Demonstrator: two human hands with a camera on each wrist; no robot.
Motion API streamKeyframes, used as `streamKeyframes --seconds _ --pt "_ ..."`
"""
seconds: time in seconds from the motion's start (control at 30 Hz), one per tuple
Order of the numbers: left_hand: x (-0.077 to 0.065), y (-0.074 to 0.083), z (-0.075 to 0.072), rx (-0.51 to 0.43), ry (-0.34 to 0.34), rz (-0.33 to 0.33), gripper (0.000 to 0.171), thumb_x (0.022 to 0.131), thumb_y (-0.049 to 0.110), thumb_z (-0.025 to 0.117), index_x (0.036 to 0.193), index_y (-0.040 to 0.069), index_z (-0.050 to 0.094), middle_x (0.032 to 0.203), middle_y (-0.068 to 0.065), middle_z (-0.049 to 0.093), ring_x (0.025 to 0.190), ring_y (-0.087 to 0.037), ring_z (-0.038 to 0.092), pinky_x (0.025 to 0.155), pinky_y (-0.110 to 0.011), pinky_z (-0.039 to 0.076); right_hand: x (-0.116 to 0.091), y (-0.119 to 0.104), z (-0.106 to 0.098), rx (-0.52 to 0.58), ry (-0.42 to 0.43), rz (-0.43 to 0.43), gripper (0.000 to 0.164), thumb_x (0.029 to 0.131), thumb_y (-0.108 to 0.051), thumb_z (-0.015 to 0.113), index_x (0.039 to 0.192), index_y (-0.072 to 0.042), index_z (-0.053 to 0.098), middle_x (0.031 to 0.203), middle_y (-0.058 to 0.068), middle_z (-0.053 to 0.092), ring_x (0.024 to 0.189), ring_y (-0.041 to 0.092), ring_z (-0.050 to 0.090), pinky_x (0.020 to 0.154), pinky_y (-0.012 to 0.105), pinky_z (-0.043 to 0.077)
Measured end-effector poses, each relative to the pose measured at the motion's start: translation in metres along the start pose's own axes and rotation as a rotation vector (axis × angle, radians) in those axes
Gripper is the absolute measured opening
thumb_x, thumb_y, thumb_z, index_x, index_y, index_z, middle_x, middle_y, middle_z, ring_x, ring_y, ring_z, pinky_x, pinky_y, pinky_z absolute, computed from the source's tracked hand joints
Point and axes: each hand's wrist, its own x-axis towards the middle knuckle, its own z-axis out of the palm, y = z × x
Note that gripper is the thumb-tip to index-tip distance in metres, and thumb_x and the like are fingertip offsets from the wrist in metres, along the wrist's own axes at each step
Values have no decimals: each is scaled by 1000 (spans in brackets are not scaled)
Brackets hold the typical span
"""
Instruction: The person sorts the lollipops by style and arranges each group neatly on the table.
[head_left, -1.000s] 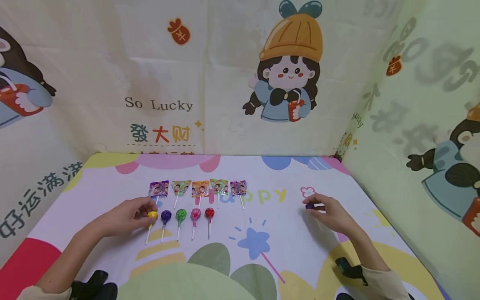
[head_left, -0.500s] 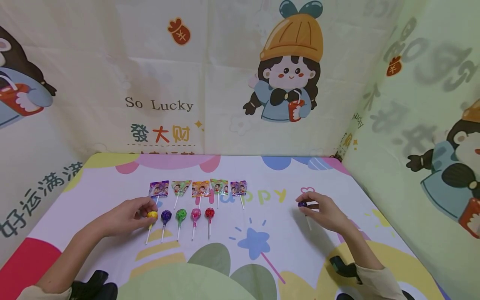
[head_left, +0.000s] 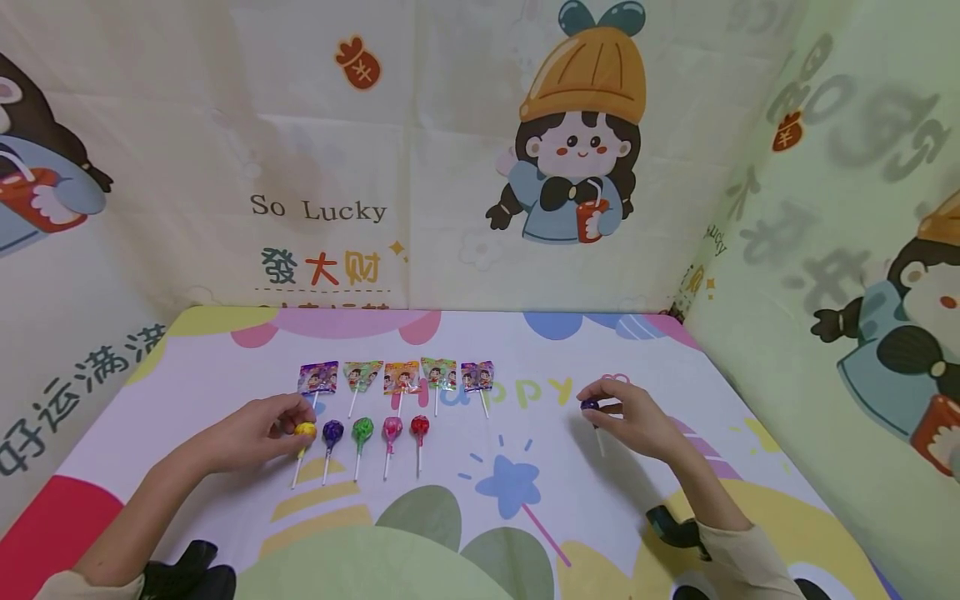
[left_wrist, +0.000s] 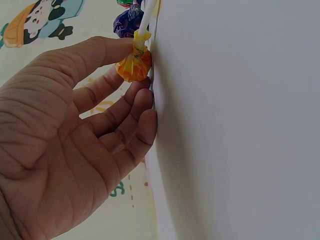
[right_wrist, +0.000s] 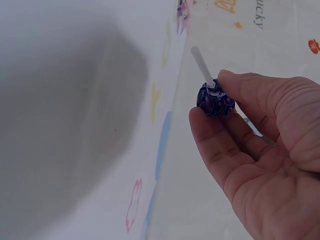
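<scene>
My left hand [head_left: 258,433] pinches the wrapped head of a yellow lollipop [left_wrist: 134,67] at the left end of the front row. Beside it in that row lie a purple lollipop [head_left: 332,432], a green lollipop [head_left: 362,430], a pink lollipop [head_left: 392,428] and a red lollipop [head_left: 420,426]. On the right, my right hand [head_left: 637,421] holds another dark purple lollipop [right_wrist: 216,100] by its head, between thumb and fingers, above the table. The white stick of that one points down in the head view.
Behind the round lollipops is a row of flat bagged lollipops, from a purple packet [head_left: 318,377] at left to another purple packet [head_left: 477,377] at right. All lie on a printed tablecloth [head_left: 480,475]. A printed curtain [head_left: 450,167] stands behind the table.
My right hand has moved left with the dark purple lollipop, a little at a time. The left hand and the lollipops in the rows have stayed where they were.
</scene>
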Motion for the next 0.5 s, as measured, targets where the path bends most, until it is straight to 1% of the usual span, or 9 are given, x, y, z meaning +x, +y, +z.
streamKeyframes --seconds 0.17,0.3,0.4,0.5 --pt "0 0 0 0 -1 -4 26 90 24 79 106 12 62 90 3 58 86 -15 52 70 -22 50 5 -4 4 7 -2 -5 20 93 -4 73 112 1 67 107 7 69 99 28 70 87 36 60" --pt "0 0 -1 -1 -1 -2 27 90 24 79 107 12 62 90 3 57 86 -16 52 70 -22 50 9 -5 7 15 -7 1 20 93 -4 73 111 1 67 107 10 70 99 30 70 88 38 59" --pt "0 0 -1 -1 -2 3 27 90 24 79 107 11 62 90 3 57 86 -16 52 69 -22 49 13 -6 9 28 -15 -12 19 93 -3 73 110 1 67 108 13 70 98 29 70 89 39 59" --pt "0 -1 0 -1 -1 4 27 90 25 79 107 11 62 90 3 57 86 -16 52 70 -22 49 16 -7 11 37 -23 -27 19 93 -3 73 110 1 68 107 12 70 97 28 70 89 38 59"
